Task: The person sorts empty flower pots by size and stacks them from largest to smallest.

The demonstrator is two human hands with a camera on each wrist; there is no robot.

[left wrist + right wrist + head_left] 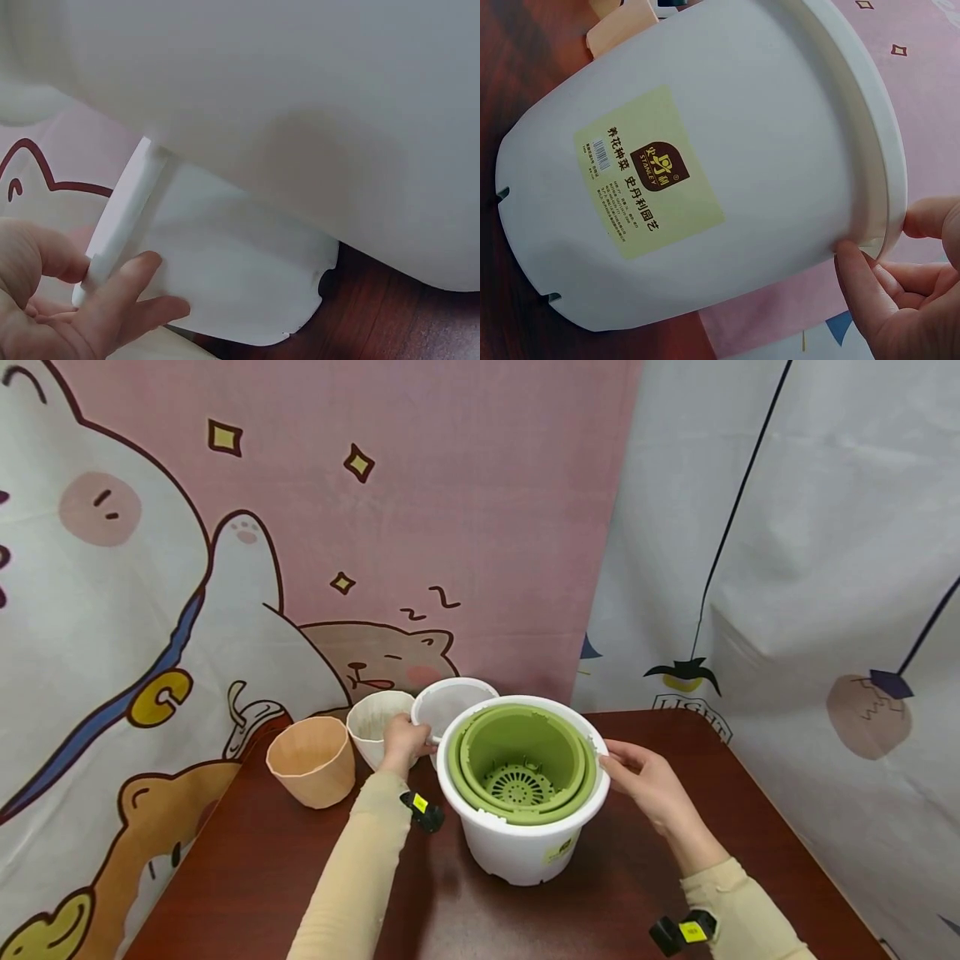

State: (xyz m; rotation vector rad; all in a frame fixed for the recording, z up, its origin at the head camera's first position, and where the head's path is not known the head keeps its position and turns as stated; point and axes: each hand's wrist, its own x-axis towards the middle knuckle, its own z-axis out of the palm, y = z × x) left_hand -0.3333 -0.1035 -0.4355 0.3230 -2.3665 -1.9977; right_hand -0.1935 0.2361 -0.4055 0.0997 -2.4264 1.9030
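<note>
A large white pot (517, 857) with a yellow-green label (649, 172) stands on the table. Nested inside it are green pots, an outer one (459, 781) and an inner one (517, 739) with a slotted bottom. My right hand (648, 782) pinches the large pot's rim on its right side, thumb and fingers at the lip in the right wrist view. Behind this pot is a smaller white pot (453, 703), partly hidden by it. My left hand (403, 743) pinches that smaller pot's rim, with fingers (139, 271) along its outer wall (225, 255).
Left of the smaller white pot stands a cream pot (366, 745), partly behind my left hand. A peach pot (315, 772) is farther left on the dark red-brown table (247, 860). Printed cloth (480, 527) hangs behind the table and along its right side.
</note>
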